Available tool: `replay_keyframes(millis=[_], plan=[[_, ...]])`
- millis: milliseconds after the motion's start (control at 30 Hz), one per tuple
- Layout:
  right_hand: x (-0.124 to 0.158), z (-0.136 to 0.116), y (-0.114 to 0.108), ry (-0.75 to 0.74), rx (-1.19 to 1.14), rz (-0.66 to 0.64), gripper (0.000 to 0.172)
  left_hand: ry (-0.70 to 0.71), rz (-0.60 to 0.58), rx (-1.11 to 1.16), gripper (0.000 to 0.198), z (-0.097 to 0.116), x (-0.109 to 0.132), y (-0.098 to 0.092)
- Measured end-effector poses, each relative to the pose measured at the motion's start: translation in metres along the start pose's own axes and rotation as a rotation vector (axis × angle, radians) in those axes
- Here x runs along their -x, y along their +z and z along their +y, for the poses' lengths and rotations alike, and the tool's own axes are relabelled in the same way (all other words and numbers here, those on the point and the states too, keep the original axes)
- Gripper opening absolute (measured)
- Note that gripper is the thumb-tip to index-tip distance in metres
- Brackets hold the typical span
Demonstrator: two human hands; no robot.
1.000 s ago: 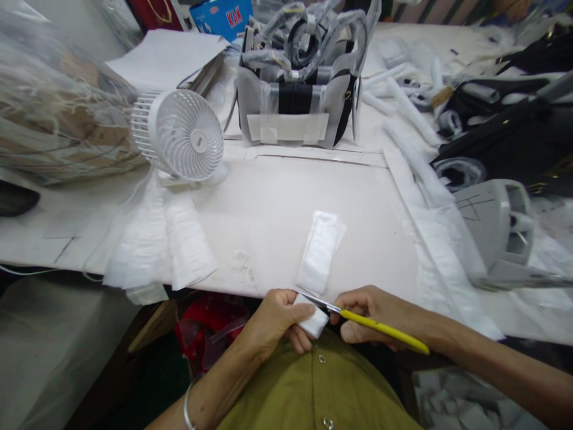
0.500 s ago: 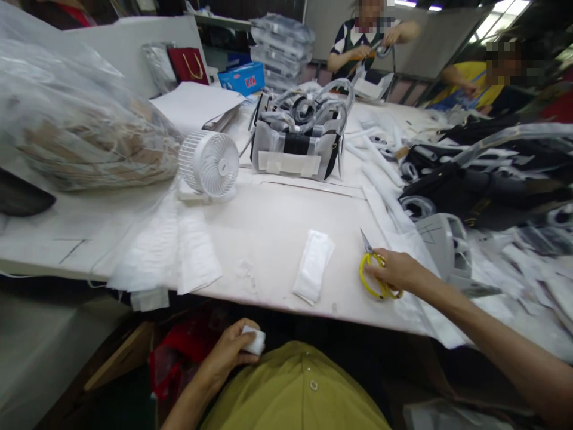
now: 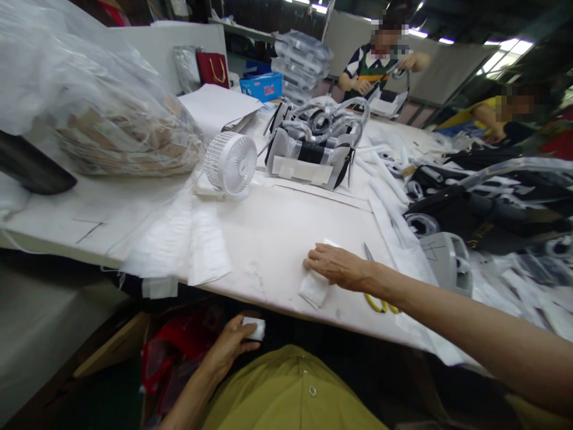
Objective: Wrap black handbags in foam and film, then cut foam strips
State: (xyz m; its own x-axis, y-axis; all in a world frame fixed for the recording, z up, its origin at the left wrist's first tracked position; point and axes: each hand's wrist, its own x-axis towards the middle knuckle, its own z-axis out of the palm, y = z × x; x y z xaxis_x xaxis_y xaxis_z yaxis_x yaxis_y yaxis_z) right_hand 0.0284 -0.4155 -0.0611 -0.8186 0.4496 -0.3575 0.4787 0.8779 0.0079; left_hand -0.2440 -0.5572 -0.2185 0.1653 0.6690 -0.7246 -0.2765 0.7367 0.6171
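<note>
My left hand (image 3: 235, 339), below the table edge, is closed on a small white folded pad (image 3: 253, 328) whose end sticks out between thumb and fingers. Over the table, my right hand (image 3: 335, 264) lies across a flat white folded sheet (image 3: 314, 289), covering its middle. Its fingers reach past the sheet's left side, slightly bent, and do not appear to grip it. Yellow-handled scissors (image 3: 375, 303) rest on the table, partly hidden under my right forearm, with the blade tip (image 3: 367, 251) showing above it.
A white fan (image 3: 231, 164) stands beside stacked white sheets (image 3: 208, 251). Behind are a wrapped grey-and-black bag (image 3: 308, 152) and a big plastic sack (image 3: 129, 131). Black bags (image 3: 483, 215) and a grey tape dispenser (image 3: 443, 263) lie to the right. Two people work across the table.
My right hand has let go of the scissors, leaving them on the table, and moved left onto the folded white sheet. My left hand still holds its pad. The view has shifted slightly.
</note>
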Motion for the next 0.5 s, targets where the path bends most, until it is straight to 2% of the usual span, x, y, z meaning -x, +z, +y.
replay_keyframes(millis=[33, 167, 267, 333, 500], plan=[[-0.002, 0.004, -0.003, 0.014, 0.002, -0.054, 0.029, 0.001, -0.001, 0.033, 0.037, 0.001, -0.001, 0.0], [-0.012, 0.014, -0.012, 0.097, 0.002, -0.218, 0.049, -0.009, 0.013, 0.156, 0.037, 0.003, -0.005, 0.002], [-0.015, 0.019, -0.012, 0.159, -0.051, -0.264, 0.038, 0.014, 0.014, 0.173, 0.041, 0.003, -0.009, 0.004], [-0.009, 0.023, -0.009, 0.215, -0.213, -0.19, 0.028, 0.022, 0.021, 0.164, 0.044, 0.001, -0.011, 0.004], [0.03, 0.03, 0.001, 0.518, -0.947, 0.127, 0.023, 0.008, 0.098, 0.132, 0.054, -0.009, -0.019, 0.0]])
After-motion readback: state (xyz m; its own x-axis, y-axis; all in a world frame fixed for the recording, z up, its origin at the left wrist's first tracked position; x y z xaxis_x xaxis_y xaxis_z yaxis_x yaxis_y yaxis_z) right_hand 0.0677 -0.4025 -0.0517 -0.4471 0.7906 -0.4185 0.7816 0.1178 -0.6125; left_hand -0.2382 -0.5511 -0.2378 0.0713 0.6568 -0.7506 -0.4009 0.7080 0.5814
